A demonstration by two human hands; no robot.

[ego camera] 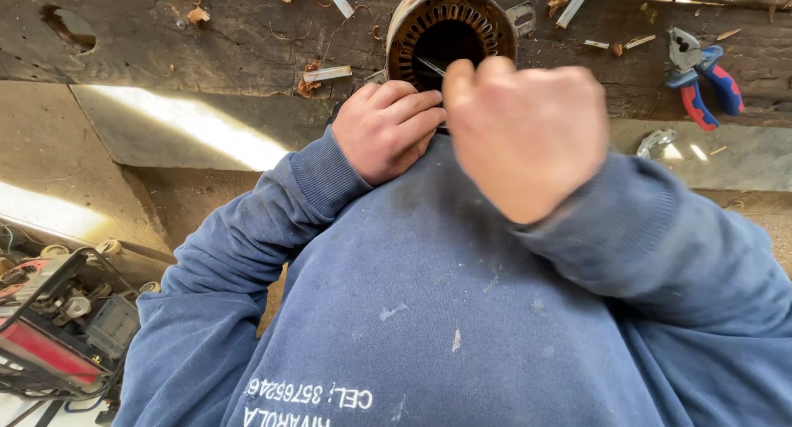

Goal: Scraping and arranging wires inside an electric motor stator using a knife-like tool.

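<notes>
At the edge of the rough wooden bench point(165, 39), the motor stator point(450, 31) sits with its open bore turned toward me, so the ring of slots faces my hands and I can reach inside without leaning over it. My left hand point(388, 130) is curled into a closed grip just below the stator's mouth; what it pinches is hidden under the knuckles, so I cannot tell what it holds, but it sits low and close, as if bracing against the housing. My right hand point(524, 134) is also closed, fingers folded in, thumb and forefinger pinching a thin pale strip point(431, 66) that crosses the lower rim of the bore. This hand is blurred, so the exact hold is unclear. Both hands sit close together, nearly touching, right in front of the opening, which keeps fine work steady.

Off to the right, well apart from my hands, red-and-blue-handled pliers point(701, 72) lie on the bench with their jaws pointing away from me. Pale strips and scraps point(326, 74) are scattered about the stator. Down at my left, below the bench, a red box-like unit with cables point(49, 328) stands on the floor.
</notes>
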